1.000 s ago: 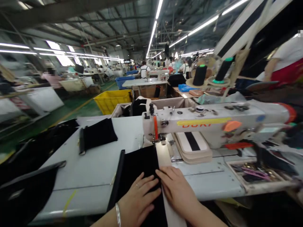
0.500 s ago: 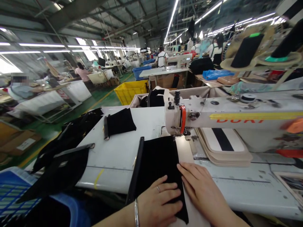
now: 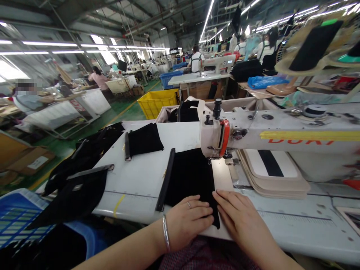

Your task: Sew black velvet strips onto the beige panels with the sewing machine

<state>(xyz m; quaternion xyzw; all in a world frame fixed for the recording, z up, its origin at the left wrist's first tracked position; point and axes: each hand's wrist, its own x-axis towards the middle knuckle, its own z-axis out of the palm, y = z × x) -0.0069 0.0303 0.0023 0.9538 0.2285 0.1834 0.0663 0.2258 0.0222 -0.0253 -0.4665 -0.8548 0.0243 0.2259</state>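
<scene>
A black fabric panel (image 3: 191, 172) with a dark strip along its left edge lies on the sewing machine table, its far end under the machine head (image 3: 215, 135). Beneath its right side shows a cream-coloured piece (image 3: 223, 176). Across the near part of the black panel, my left hand (image 3: 189, 221) rests flat with fingers spread, wearing a ring and a bangle. My right hand (image 3: 239, 213) lies with fingers stretched out at the panel's right edge, over the cream piece. Whatever is under both palms is hidden.
Another black panel (image 3: 144, 139) lies further left on the table, and a black flap (image 3: 84, 191) hangs over its left edge. A blue basket (image 3: 22, 213) stands at lower left. Stacked cream pieces (image 3: 281, 183) sit under the machine arm (image 3: 298, 123). Behind is a yellow crate (image 3: 157, 103).
The black panel has moved away from me, further under the machine head, so its near edge lies closer to my fingers. My left hand has shifted slightly forward. The camera view has tilted a little.
</scene>
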